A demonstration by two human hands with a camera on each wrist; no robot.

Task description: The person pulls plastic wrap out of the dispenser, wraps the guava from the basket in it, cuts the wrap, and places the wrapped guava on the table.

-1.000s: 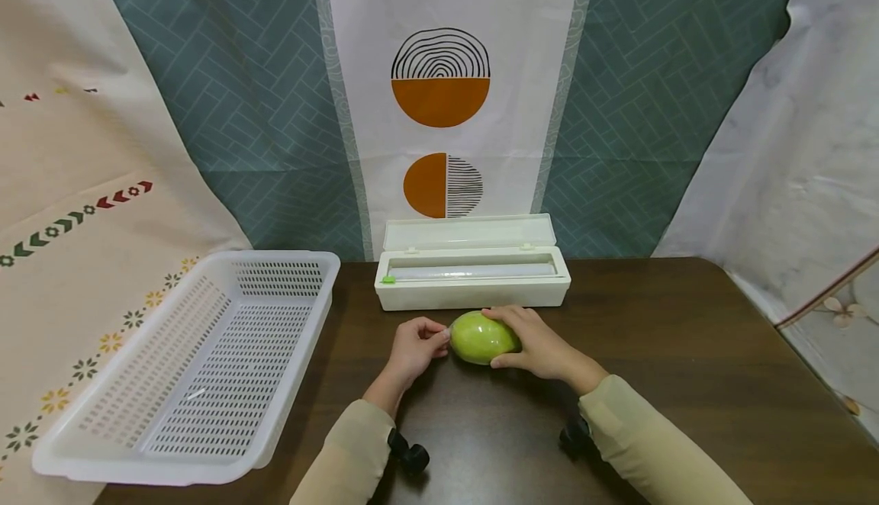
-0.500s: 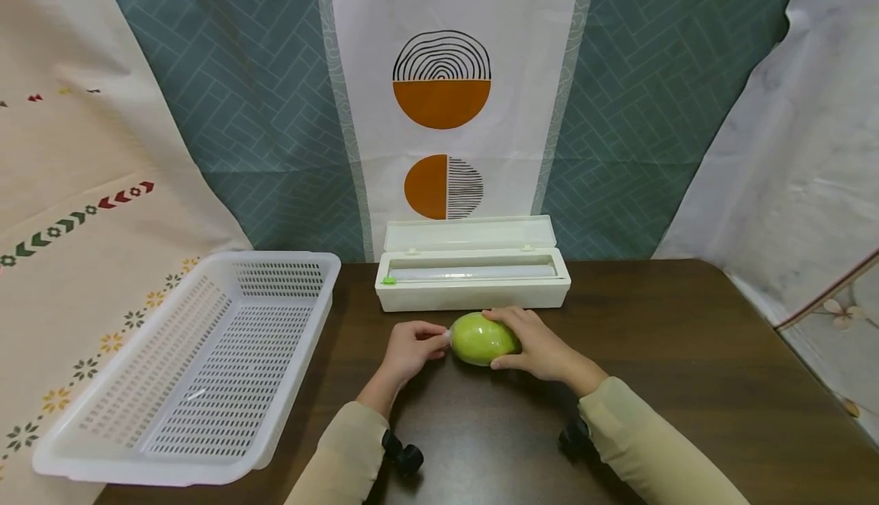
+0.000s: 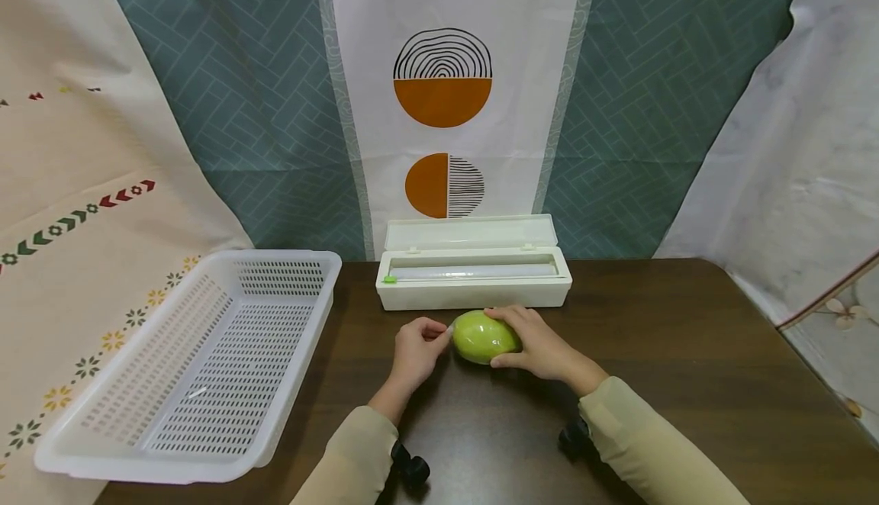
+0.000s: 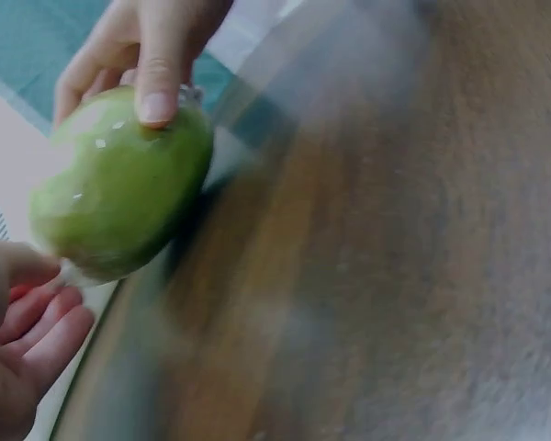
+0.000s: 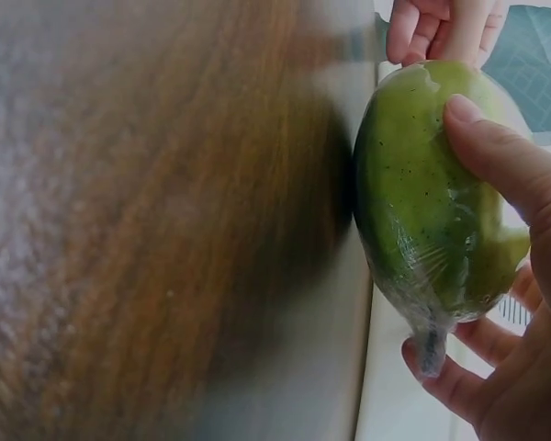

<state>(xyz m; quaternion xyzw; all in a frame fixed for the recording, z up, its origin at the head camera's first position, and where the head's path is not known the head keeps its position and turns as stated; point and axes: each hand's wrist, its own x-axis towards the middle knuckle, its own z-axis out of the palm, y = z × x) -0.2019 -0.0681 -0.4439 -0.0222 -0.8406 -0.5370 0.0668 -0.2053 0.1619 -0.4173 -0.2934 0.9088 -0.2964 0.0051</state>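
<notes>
A smooth green mango (image 3: 477, 337), wrapped in clear cling film, lies on its side over the table. My right hand (image 3: 539, 342) grips its right end, with the thumb pressed on the near side and the fingers over the top. At the left end, my left hand (image 3: 416, 352) pinches a twisted tail of film (image 4: 70, 273) between thumb and forefinger, its other fingers loosely curled. In the right wrist view a second twisted film tail (image 5: 430, 347) sticks out at the mango's right end, next to the right hand's fingers.
Behind the mango stands a white cling film dispenser (image 3: 474, 294), lid up, with a film roll (image 3: 474, 271) inside and a green slider (image 3: 389, 280) at its left. A white perforated plastic basket (image 3: 328, 291) occupies the left of the dark wooden table (image 3: 652, 352).
My left hand has shifted and turned slightly at the film tail, still pinching it. My right hand holds the mango in the same place.
</notes>
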